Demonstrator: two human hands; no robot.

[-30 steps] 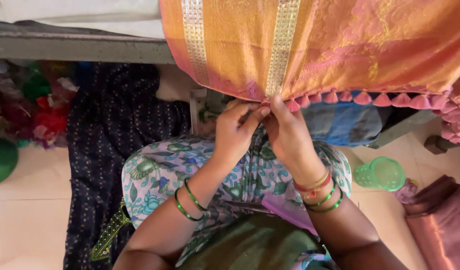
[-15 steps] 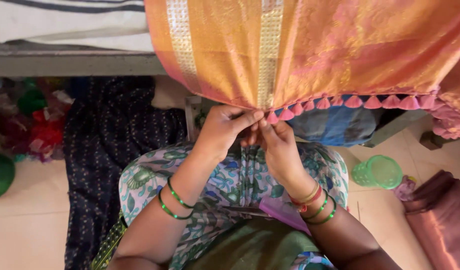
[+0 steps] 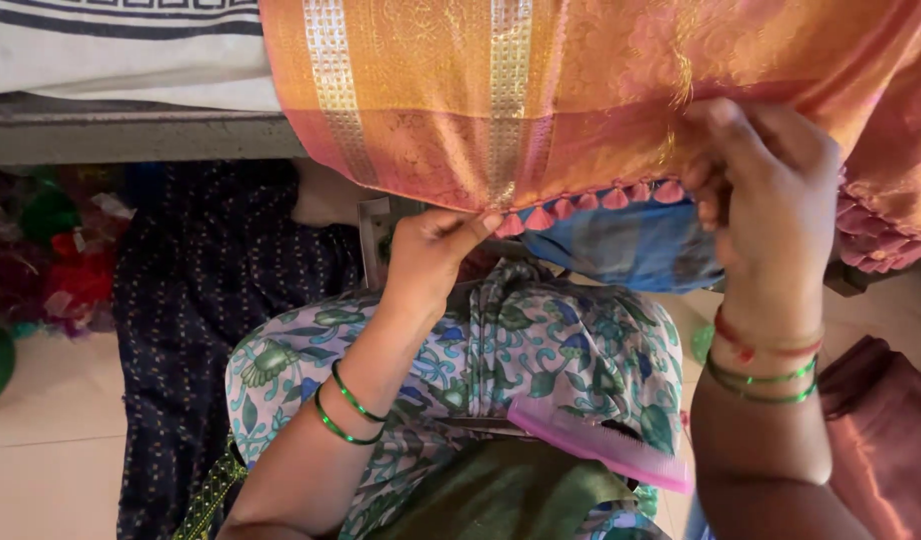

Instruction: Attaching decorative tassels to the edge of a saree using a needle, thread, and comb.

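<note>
An orange and pink silk cloth with two gold bands hangs from a bench edge above my lap. Small pink tassels line its lower hem. My left hand pinches the hem at the tassel row, thumb and fingers closed on the edge. Further right and higher, my right hand grips the cloth just above the tassels. Green bangles circle both wrists. A pink comb lies on my floral-print lap.
A grey bench edge carries a white striped cloth. Dark blue dotted fabric lies on the floor at left beside colourful scraps. A maroon fabric sits at right, blue cloth behind the hem.
My hands, close together at the hem before, have separated: the right hand moved right and up along the cloth. The view shifted closer and the cloth sits further left.
</note>
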